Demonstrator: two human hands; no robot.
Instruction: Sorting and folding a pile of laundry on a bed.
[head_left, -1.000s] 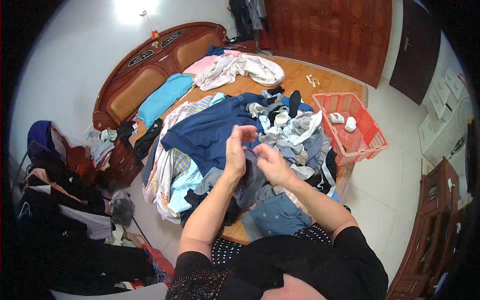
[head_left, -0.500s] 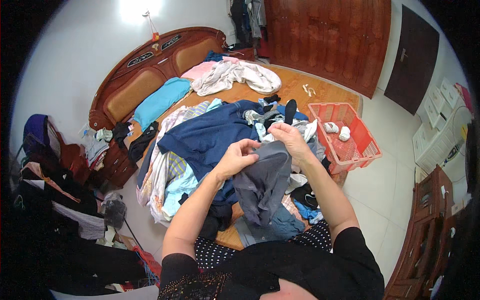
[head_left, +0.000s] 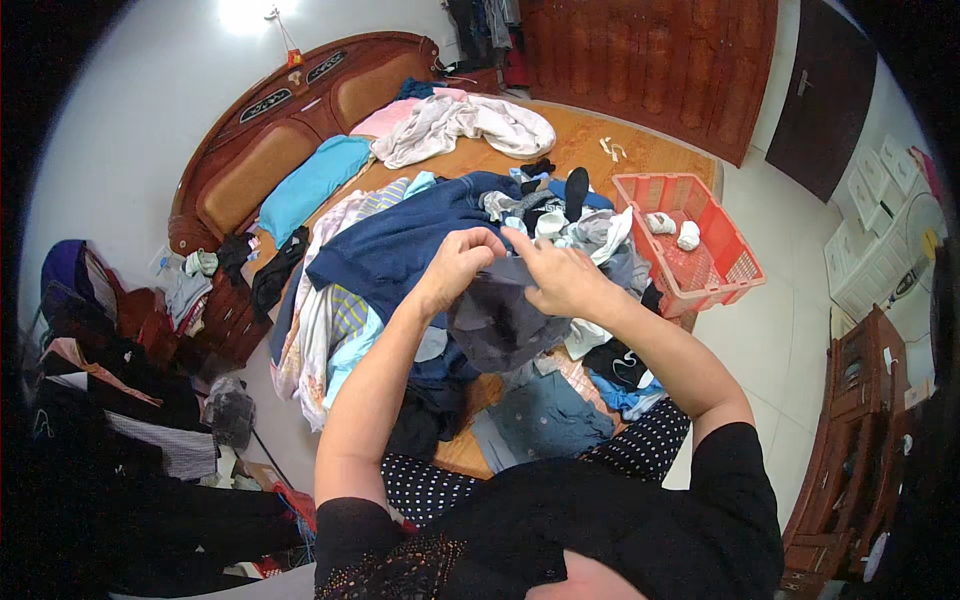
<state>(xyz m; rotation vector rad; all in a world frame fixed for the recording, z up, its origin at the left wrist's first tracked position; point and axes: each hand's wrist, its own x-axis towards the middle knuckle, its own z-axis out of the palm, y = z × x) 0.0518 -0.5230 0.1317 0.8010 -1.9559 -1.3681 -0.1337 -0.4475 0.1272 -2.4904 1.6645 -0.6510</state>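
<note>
A dark grey, thin garment [head_left: 500,325] hangs below both hands, its exact kind hard to make out. My left hand [head_left: 462,265] pinches its top edge, thumb against fingers. My right hand [head_left: 562,278] grips the opposite upper part close by, its fingers partly hidden. Behind them a dark blue long-sleeved top [head_left: 400,240] lies spread across a heap of clothes, beside a black sock [head_left: 576,195] and a white balled piece [head_left: 549,225]. Closer to me, a folded grey-blue garment [head_left: 545,425] lies flat on the bed.
To the right stands a red plastic basket [head_left: 735,255] with two white rolled bundles [head_left: 688,236] in it. A turquoise pillow [head_left: 315,190] and a crumpled white blanket [head_left: 465,130] lie near the headboard [head_left: 265,165]. Clothes cover the bedside cabinet [head_left: 240,325] at left.
Both hands have risen a little and come closer together, lifting the grey garment off the folded grey-blue one. My right hand has turned, now showing its back. The view has shifted slightly.
</note>
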